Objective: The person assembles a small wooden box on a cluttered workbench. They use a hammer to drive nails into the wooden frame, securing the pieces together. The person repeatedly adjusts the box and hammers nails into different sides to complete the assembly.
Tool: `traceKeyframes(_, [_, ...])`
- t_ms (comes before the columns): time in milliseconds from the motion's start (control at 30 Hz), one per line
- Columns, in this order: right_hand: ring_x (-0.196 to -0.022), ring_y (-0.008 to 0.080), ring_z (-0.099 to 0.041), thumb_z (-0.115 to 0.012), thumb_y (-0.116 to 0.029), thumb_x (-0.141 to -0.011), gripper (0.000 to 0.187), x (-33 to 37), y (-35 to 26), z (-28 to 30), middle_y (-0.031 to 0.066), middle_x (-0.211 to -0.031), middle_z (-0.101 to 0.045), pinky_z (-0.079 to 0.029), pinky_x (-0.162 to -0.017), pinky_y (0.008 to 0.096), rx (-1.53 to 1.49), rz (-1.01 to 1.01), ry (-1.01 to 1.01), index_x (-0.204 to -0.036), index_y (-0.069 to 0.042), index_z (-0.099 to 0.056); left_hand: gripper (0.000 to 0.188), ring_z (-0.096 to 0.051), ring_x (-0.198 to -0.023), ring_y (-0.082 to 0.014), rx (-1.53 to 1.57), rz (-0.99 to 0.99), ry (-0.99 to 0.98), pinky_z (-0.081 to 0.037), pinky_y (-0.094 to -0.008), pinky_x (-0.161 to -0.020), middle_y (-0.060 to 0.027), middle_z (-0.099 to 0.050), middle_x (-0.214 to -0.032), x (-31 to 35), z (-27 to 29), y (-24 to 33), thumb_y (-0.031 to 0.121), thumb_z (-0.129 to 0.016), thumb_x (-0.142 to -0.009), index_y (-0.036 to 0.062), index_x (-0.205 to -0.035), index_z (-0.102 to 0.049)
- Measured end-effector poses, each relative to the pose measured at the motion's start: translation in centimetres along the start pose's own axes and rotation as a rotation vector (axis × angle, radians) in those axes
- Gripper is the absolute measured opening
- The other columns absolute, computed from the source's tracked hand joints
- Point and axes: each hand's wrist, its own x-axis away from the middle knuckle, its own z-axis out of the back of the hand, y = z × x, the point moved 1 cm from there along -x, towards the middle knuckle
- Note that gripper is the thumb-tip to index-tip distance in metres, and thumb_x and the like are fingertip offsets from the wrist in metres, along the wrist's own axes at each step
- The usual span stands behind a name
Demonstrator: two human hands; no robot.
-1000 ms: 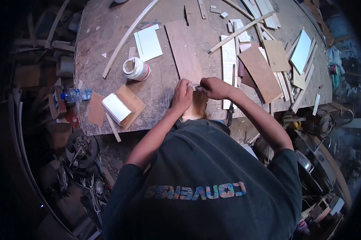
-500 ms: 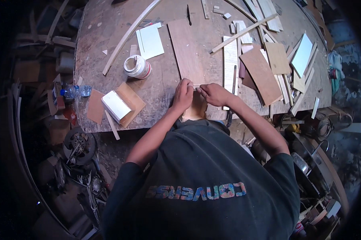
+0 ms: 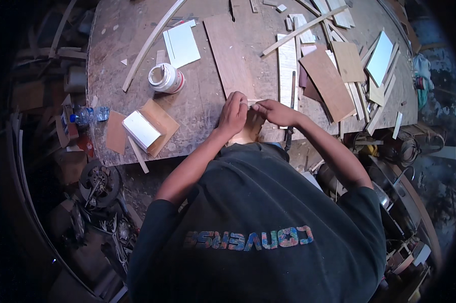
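My left hand [image 3: 234, 114] is closed around the left side of a small light-wood box-like piece [image 3: 247, 133] at the front edge of the workbench, close to my body. On its right side, my right hand [image 3: 277, 112] has its thumb and fingers pinched at the far rim. A pale wooden edge shows between the two hands. My fingers and shirt hide much of the piece, so its full shape cannot be made out. Just beyond my hands lies a long brown wooden board [image 3: 228, 53] on the bench.
Left on the workbench [image 3: 197, 121] stand an open white jar [image 3: 166, 79], a white block [image 3: 141, 131] on brown board, and a plastic bottle [image 3: 90, 115]. A white panel [image 3: 181, 46] lies farther back. Boards and strips [image 3: 326, 83] pile up right. A wheel [image 3: 100, 184] sits below left.
The whole view has shifted a little, so the bench things sit higher and more to the left. My right fingertips are slightly farther from my left hand; both stay on the wooden piece.
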Motion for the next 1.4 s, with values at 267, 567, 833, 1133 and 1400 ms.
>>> traceKeyframes(267, [-0.071, 0.0266, -0.063, -0.058, -0.043, -0.1, 0.044, 0.8, -0.4, 2.0, 0.0157, -0.075, -0.067, -0.049, -0.069, 0.0417, 0.166, -0.104, 0.005, -0.099, 0.0, -0.06, 0.012, -0.059, -0.091, -0.0421, 0.04, -0.034, -0.052, -0.048, -0.0469, -0.081, -0.0229, -0.057, -0.098, 0.2, 0.2, 1.6, 0.007, -0.049, -0.096, -0.0012, -0.104, -0.051])
traceKeyframes(567, [-0.08, 0.0427, -0.064, -0.059, -0.019, -0.098, 0.02, 0.9, -0.5, -2.4, 0.0235, -0.083, -0.062, -0.048, -0.07, 0.0498, 0.255, 0.283, 0.489, -0.102, -0.001, -0.051, 0.012, -0.061, -0.094, -0.0424, 0.04, 0.026, 0.001, -0.049, -0.0468, -0.083, -0.0237, -0.06, -0.097, -0.2, 0.5, 1.0, 0.006, -0.049, -0.095, -0.0016, -0.104, -0.05])
traceKeyframes(833, [-0.078, 0.0479, -0.06, -0.053, -0.018, -0.099, 0.019, -0.2, -0.4, -2.6, 0.0247, -0.078, -0.06, -0.045, -0.069, 0.0559, 0.458, 0.324, 0.536, -0.099, 0.0, -0.048, 0.012, -0.061, -0.095, -0.0421, 0.017, 0.056, -0.009, -0.049, -0.0465, -0.083, -0.023, -0.06, -0.096, -0.2, 0.2, -0.3, 0.006, -0.049, -0.094, -0.0008, -0.103, -0.05])
traceKeyframes(1133, [-0.082, 0.0219, -0.055, -0.045, -0.035, -0.106, 0.038, -3.0, 4.8, 0.9, 0.0124, -0.083, -0.057, -0.047, -0.077, 0.0362, -0.409, -0.045, 0.273, -0.1, 0.001, -0.056, 0.012, -0.062, -0.087, -0.0287, 0.147, 0.242, -0.042, -0.049, -0.0395, -0.08, -0.0179, -0.062, -0.093, -0.7, 0.3, -1.6, 0.01, -0.051, -0.096, 0.0004, -0.102, -0.054])
traceKeyframes(1400, [-0.107, 0.0429, -0.064, -0.057, -0.036, -0.097, 0.042, -4.0, 9.8, 0.6, 0.0286, -0.11, -0.068, -0.048, -0.096, 0.0478, 0.0, -0.336, 0.673, -0.119, -0.001, -0.058, 0.027, -0.06, -0.094, -0.0168, 0.089, 0.179, -0.147, -0.048, -0.0326, -0.084, -0.0093, -0.066, -0.102, -0.6, 2.1, -4.3, 0.018, -0.071, -0.088, 0.0021, -0.105, -0.058])
